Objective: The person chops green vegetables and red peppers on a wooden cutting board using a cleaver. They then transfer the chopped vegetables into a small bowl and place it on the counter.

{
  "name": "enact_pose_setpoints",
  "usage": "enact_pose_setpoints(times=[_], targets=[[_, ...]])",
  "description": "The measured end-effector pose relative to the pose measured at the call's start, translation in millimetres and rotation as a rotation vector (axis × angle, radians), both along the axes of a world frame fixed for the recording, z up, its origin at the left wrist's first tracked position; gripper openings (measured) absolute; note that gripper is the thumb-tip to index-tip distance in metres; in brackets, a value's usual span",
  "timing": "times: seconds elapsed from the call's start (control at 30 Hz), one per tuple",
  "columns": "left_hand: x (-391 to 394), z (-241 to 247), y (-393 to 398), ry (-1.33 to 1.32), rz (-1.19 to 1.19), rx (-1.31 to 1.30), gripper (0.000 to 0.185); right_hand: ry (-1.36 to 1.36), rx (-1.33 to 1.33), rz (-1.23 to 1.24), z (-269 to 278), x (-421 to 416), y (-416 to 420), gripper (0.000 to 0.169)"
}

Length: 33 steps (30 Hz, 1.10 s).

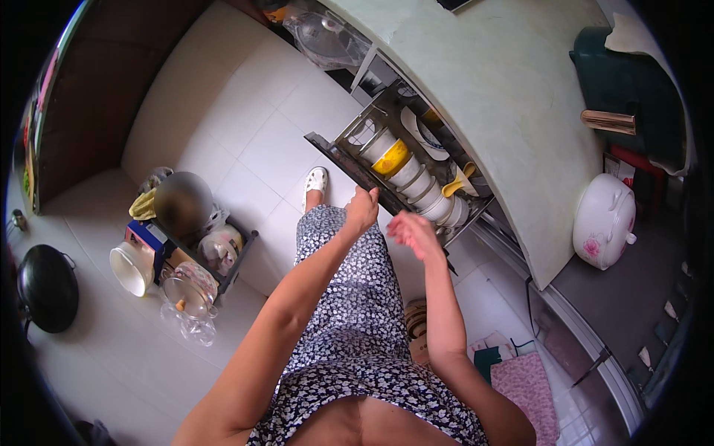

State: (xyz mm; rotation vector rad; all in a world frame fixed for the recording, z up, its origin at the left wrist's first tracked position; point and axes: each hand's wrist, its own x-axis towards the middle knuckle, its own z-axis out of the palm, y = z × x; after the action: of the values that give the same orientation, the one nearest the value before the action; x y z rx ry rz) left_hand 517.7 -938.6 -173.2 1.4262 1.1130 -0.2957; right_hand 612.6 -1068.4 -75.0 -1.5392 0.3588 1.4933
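Observation:
A pulled-out metal drawer rack (346, 163) stands before me, under the counter. In it lie a row of stacked white bowls (415, 181), a yellow bowl (392, 158), a yellow spoon (458, 181) and a white plate (418, 131). My left hand (362, 207) is at the outer edge of the drawer front, its fingers curled; whether it grips the edge is hidden. Just to the right, my right hand (414, 233) is beside the same front, with bent, parted fingers and nothing seen in it.
The pale countertop (474, 83) overhangs the drawer. On the right stands a white lidded pot (603, 222). At left are a black wok (48, 289), a glass-lidded pot (187, 295) and a dark crate (237, 265) with bags. A pink mat (524, 393) lies at lower right.

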Motion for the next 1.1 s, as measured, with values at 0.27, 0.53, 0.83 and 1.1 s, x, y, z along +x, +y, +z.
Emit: enact_pose_setpoints(times=[0.27,0.53,0.83,1.1], targets=[[-7.5,15.5,2.8,-0.004,-0.019,0.123,0.049,-0.402,0.028,-0.572,-90.7,108.0,40.1,0.021],[-9.3,35.2,10.4,0.071,-0.021,0.058,0.048,-0.299,-0.235,-0.777,-147.2,153.6,70.8,0.025],[-9.8,48.7,16.2,0.043,-0.022,0.000,0.047,-0.363,-0.228,-0.791,-166.7,153.3,60.8,0.013],[-15.1,33.1,19.2,0.113,-0.158,0.052,0.054,-0.416,-0.207,-0.840,-127.0,107.9,47.6,0.006]])
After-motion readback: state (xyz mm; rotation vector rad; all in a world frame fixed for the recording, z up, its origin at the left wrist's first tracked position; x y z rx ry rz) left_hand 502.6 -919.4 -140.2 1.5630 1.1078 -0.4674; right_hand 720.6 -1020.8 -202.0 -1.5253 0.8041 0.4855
